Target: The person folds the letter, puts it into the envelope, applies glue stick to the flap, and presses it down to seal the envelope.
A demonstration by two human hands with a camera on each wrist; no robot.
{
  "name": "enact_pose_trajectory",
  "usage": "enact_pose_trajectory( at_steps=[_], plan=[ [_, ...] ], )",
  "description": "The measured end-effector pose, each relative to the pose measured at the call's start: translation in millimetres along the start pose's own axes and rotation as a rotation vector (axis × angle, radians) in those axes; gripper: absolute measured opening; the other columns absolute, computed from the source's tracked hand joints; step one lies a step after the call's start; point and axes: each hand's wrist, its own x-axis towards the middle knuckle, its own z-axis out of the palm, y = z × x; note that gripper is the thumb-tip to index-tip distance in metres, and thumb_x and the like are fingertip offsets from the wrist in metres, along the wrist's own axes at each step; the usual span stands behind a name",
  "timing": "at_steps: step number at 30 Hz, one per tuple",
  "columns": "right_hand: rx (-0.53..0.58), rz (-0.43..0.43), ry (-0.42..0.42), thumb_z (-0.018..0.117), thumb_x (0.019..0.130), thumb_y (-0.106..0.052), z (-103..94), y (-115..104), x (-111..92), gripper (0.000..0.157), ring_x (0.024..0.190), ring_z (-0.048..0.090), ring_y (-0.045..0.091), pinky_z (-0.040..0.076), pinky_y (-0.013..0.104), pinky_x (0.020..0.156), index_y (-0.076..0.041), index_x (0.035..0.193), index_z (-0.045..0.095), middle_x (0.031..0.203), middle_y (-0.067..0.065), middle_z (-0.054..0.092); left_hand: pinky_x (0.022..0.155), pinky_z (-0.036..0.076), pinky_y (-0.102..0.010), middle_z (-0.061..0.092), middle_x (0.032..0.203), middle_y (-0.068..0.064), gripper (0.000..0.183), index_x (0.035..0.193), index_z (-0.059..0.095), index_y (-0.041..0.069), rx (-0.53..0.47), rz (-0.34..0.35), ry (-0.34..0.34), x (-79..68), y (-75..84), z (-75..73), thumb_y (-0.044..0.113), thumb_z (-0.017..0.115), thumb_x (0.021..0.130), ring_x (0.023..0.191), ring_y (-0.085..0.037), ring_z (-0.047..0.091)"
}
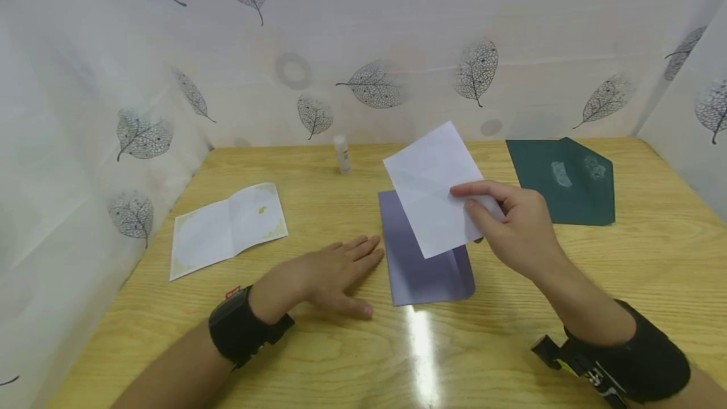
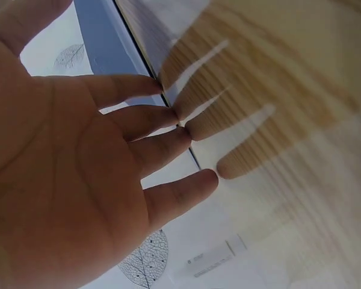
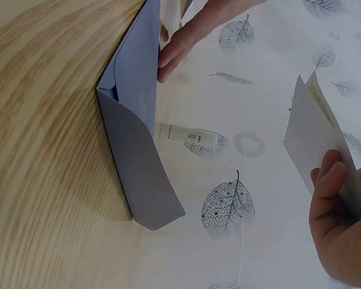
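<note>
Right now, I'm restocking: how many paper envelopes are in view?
2: a purple paper envelope, centre, partly behind a white folded card; a dark green paper envelope, back right.

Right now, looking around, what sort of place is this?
Probably an indoor workspace for paper or card crafts, though the wider room is hidden: a wood-grain table, leaf-patterned sheeting behind it and at both sides, and a purple envelope on the tabletop.
</note>
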Motion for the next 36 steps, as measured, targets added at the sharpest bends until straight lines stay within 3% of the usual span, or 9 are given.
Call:
enact_pose_trajectory(
  at_steps=[4,8,18,26,28,31,34,36],
  plan=[
    [0.0,-0.01,0.002,0.053,0.087,-0.007,0.1,-0.1,1.0,0.022,0.048,0.052,0.018,0.041,0.026,0.037,-0.017,0.099,0.069,0.096,0.01,0.065,0.107,0.016,-0.056,0.001,0.154,-0.009,0.091,0.148,0.007,0.012,0.02,0.058,0.042,-1.1,6.0,0.7,0.065,0.045,0.084,0.138,-0.026,0.0],
    [0.009,-0.019,0.007,0.053,0.088,-0.007,0.4,-1.2,2.1,0.021,0.049,0.053,0.019,0.044,0.027,0.038,-0.016,0.099,0.069,0.096,0.01,0.064,0.107,0.015,-0.056,0.005,0.154,-0.004,0.088,0.148,0.011,0.014,0.009,0.112,0.004,-3.2,14.3,-0.7,0.063,0.047,0.085,0.138,-0.022,0.002],
    [0.006,0.01,-0.003,0.053,0.088,-0.009,0.2,-2.7,0.1,0.021,0.049,0.053,0.018,0.043,0.027,0.038,-0.016,0.1,0.069,0.098,0.012,0.064,0.108,0.02,-0.049,0.011,0.153,-0.005,0.081,0.146,0.021,0.011,0.005,0.094,-0.044,-9.5,21.8,-3.8,0.057,0.05,0.086,0.137,-0.016,0.008],
    [0.001,0.009,-0.02,0.053,0.088,-0.008,-0.1,0.0,0.2,0.022,0.054,0.056,0.017,0.046,0.028,0.04,-0.016,0.1,0.068,0.099,0.01,0.064,0.109,0.021,-0.044,0.03,0.145,-0.019,0.071,0.137,0.038,0.006,0.11,0.107,-0.024,-12.8,36.7,-7.6,0.056,0.049,0.087,0.135,-0.029,0.02],
    [0.016,0.004,-0.025,0.054,0.088,-0.008,-0.1,-0.2,0.2,0.022,0.055,0.057,0.017,0.047,0.029,0.042,-0.016,0.1,0.069,0.098,0.01,0.064,0.106,0.029,-0.038,0.043,0.136,-0.02,0.067,0.13,0.046,0.006,0.138,0.123,-0.011,-14.0,41.6,-8.5,0.056,0.051,0.086,0.129,-0.029,0.034],
    [0.032,0.002,-0.036,0.054,0.088,-0.008,0.2,-1.0,-0.1,0.021,0.057,0.058,0.017,0.048,0.03,0.043,-0.017,0.101,0.068,0.098,0.01,0.064,0.088,0.043,-0.029,0.058,0.105,-0.007,0.057,0.116,0.053,0.009,0.178,0.148,0.013,-16.6,49.4,-9.4,0.056,0.054,0.084,0.102,-0.02,0.053],
    [0.034,0.012,-0.049,0.054,0.088,-0.009,0.2,-1.7,-0.8,0.021,0.057,0.058,0.017,0.048,0.03,0.043,-0.018,0.101,0.068,0.098,0.01,0.064,0.067,0.043,-0.023,0.049,0.079,0.004,0.049,0.101,0.054,0.015,0.205,0.161,0.031,-19.9,58.2,-9.0,0.059,0.057,0.08,0.077,-0.011,0.048],
    [0.031,0.016,-0.058,0.054,0.088,-0.01,0.0,-1.9,-1.4,0.021,0.058,0.058,0.017,0.048,0.03,0.044,-0.018,0.101,0.068,0.098,0.01,0.064,0.063,0.042,-0.022,0.048,0.074,0.006,0.048,0.098,0.054,0.017,0.204,0.166,0.028,-22.2,64.3,-8.2,0.061,0.057,0.079,0.073,-0.01,0.048]
  ],
)
